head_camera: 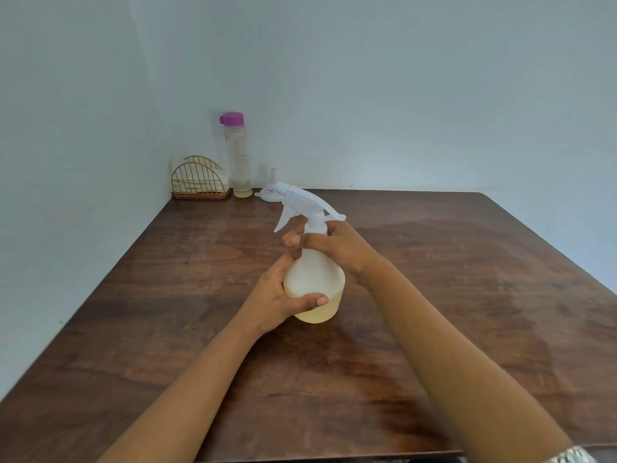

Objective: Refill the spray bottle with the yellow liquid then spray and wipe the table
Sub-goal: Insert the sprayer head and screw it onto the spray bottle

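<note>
Spray bottle [315,279], translucent plastic, lower part filled with yellow liquid; stands mid-table [467,295].
Probably light, bottom-heavy and smooth, with yielding walls; best held at body and neck. Left hand [278,295] wraps the body, thumb across the front; right hand [334,245] curls round the collar under the trigger head [300,203]. Long axis upright; nozzle points away, far left.

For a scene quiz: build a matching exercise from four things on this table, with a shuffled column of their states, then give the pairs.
1. spray bottle
2. purple-capped bottle
3. white funnel
4. gold wire holder

A. upside down, spout up
B. holds pale napkins
C. gripped by left hand and right hand
D. stands capped, nearly empty

Pairs: 1-C, 2-D, 3-A, 4-B
</note>
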